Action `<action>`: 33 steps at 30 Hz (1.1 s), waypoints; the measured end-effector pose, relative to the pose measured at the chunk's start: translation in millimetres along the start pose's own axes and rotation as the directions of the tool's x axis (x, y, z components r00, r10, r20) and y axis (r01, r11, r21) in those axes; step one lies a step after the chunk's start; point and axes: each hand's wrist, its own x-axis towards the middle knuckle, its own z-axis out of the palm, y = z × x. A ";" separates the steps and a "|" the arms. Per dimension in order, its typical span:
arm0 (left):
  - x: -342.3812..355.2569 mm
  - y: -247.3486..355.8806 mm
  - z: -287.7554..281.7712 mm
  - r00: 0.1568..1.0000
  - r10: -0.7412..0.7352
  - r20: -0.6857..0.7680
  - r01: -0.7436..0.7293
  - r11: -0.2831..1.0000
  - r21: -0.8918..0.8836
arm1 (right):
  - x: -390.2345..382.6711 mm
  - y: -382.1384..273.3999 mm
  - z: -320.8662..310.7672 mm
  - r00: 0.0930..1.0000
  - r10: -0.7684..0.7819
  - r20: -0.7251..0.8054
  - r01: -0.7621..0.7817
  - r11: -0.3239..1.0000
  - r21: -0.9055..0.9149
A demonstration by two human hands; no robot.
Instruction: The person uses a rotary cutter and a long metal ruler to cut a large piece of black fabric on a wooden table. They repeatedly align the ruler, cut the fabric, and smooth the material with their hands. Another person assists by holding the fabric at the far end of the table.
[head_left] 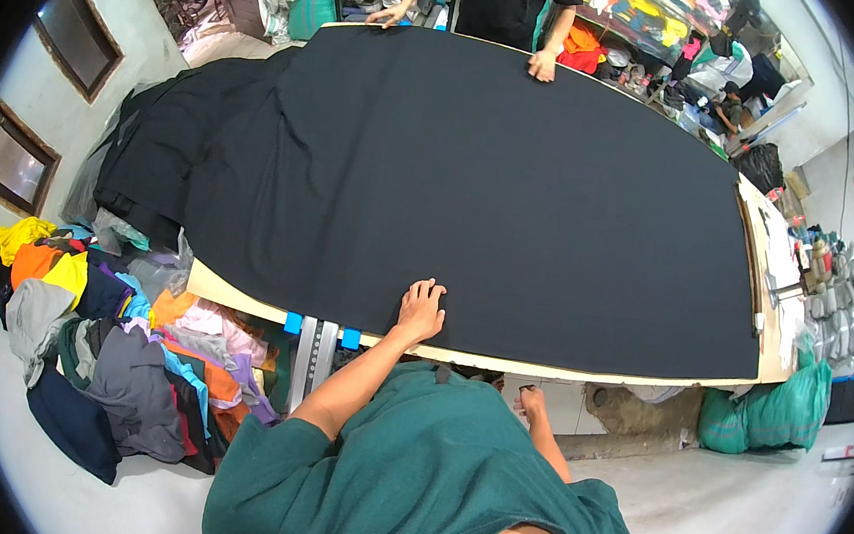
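Note:
A wide sheet of black fabric covers most of the table, smooth in the middle and right, creased toward the left. My left hand rests on its near edge, palm down, fingers spread a little. Below the table's near edge, apart from the fabric, hangs my right hand with its fingers curled in; whatever they may hold is hidden. Across the table another person in a black top has one hand at the far left edge and the other hand on the fabric's far edge.
A heap of colourful cloth lies on the floor at left. Beside it, a metal rail with blue ends meets the table's near edge. Green sacks stand by the right corner. Thread cones crowd the far right. Cloth-filled shelves line the back.

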 end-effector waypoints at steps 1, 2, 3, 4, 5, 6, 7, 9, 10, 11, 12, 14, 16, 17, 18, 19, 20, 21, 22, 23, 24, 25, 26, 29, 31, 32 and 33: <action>0.8 0.5 -0.1 1.000 0.007 0.004 -0.007 1.000 0.004 | 1.1 -3.5 0.7 1.000 -0.007 -0.002 0.007 1.000 -0.001; 1.2 -0.8 -0.9 1.000 0.010 0.007 -0.010 1.000 0.010 | 2.4 -5.7 2.5 1.000 -0.014 0.001 0.014 1.000 -0.005; 1.5 -2.2 -1.7 1.000 0.013 0.011 -0.013 1.000 0.015 | 3.2 -7.2 3.5 1.000 -0.014 0.015 0.015 1.000 -0.019; 1.5 -3.7 -2.6 1.000 0.011 0.017 -0.011 1.000 0.009 | 4.0 -8.5 4.6 0.999 -0.015 0.030 0.016 0.999 -0.033; 1.6 -5.3 -3.7 1.000 0.009 0.023 -0.009 1.000 0.003 | 4.4 -9.5 6.0 0.999 -0.015 0.046 0.018 0.999 -0.047; 1.5 -7.0 -4.9 1.000 0.006 0.029 -0.006 1.000 -0.003 | 3.1 -8.6 8.1 0.999 -0.023 0.047 0.026 0.998 -0.062; 2.5 -8.1 -5.8 0.999 0.008 0.035 -0.008 1.000 -0.005 | 0.6 -6.4 10.7 0.998 -0.031 0.046 0.034 0.997 -0.075; 1.1 -8.2 -7.5 0.999 0.008 0.046 -0.007 1.000 -0.016 | 0.5 3.5 11.3 0.997 -0.042 0.063 0.048 0.995 -0.090; -0.2 -8.8 -8.6 0.999 0.015 0.038 -0.014 1.000 -0.022 | 0.4 8.3 12.6 0.996 -0.046 0.083 0.053 0.995 -0.088; -1.7 -9.4 -8.5 0.999 0.021 0.026 -0.020 0.999 -0.031 | 3.0 14.2 12.0 0.994 -0.052 0.100 0.061 0.994 -0.090; -2.4 -8.4 -7.3 0.999 0.029 0.014 -0.028 0.999 -0.046 | 8.1 23.9 10.4 0.993 -0.058 0.106 0.068 0.992 -0.102; -1.7 -5.5 -3.9 0.998 0.057 -0.007 -0.057 0.997 -0.055 | 20.1 41.2 7.6 0.991 -0.068 0.112 0.081 0.990 -0.117; -4.2 -13.4 -3.9 0.999 0.043 -0.023 -0.043 0.999 -0.031 | 3.7 23.2 15.5 0.990 -0.076 0.119 0.095 0.982 -0.165; -4.3 -12.8 -2.9 0.999 0.043 -0.024 -0.044 0.998 -0.033 | 0.3 25.1 13.5 0.992 -0.073 0.107 0.092 0.977 -0.190; -4.2 -12.2 -1.9 0.999 0.044 -0.025 -0.045 0.998 -0.035 | -1.2 24.9 12.5 0.992 -0.077 0.096 0.093 0.979 -0.182; -3.5 -12.1 -1.2 0.998 0.058 -0.040 -0.059 0.998 -0.035 | -2.5 24.5 12.6 0.993 -0.080 0.086 0.094 0.980 -0.173; -3.3 -13.0 -0.7 0.996 0.071 -0.055 -0.073 0.997 -0.035 | -4.2 26.0 12.8 0.994 -0.083 0.077 0.095 0.982 -0.164; -3.3 -13.5 0.1 0.994 0.083 -0.069 -0.086 0.996 -0.034 | -4.9 26.8 11.7 0.993 -0.078 0.083 0.091 0.982 -0.167; -3.6 -13.4 1.4 0.993 0.085 -0.080 -0.088 0.996 -0.035 | -4.1 25.9 10.5 0.993 -0.073 0.089 0.087 0.981 -0.171; -3.7 -12.7 2.0 0.992 0.088 -0.089 -0.091 0.995 -0.035 | -4.7 23.0 10.0 0.993 -0.067 0.096 0.083 0.982 -0.172; -4.1 -14.8 2.2 0.991 0.085 -0.101 -0.088 0.996 -0.028 | -9.6 15.1 12.4 0.995 -0.034 0.097 0.047 0.990 -0.134; -4.6 -16.8 2.5 0.989 0.084 -0.119 -0.089 0.995 -0.037 | -15.7 8.3 14.6 0.995 0.000 0.101 0.010 0.995 -0.097; -4.4 -15.9 3.2 0.987 0.090 -0.136 -0.098 0.994 -0.053 | -15.4 12.6 13.6 0.995 0.036 0.094 -0.031 0.998 -0.059; -1.6 -15.6 4.3 0.980 0.098 -0.171 -0.118 0.987 -0.111 | -12.8 20.2 13.1 0.995 0.011 0.094 -0.010 1.000 -0.012; -1.6 -18.2 4.8 0.979 0.090 -0.181 -0.117 0.982 -0.146 | -13.6 23.5 12.1 0.996 -0.005 0.090 0.008 0.999 -0.039; -1.0 -19.0 4.4 0.980 0.084 -0.182 -0.114 0.981 -0.160 | -14.3 22.4 11.7 0.996 -0.015 0.087 0.019 0.999 -0.051; -0.2 -19.9 3.9 0.980 0.077 -0.183 -0.110 0.978 -0.175 | -15.0 21.2 12.3 0.996 0.001 0.087 0.003 0.999 -0.050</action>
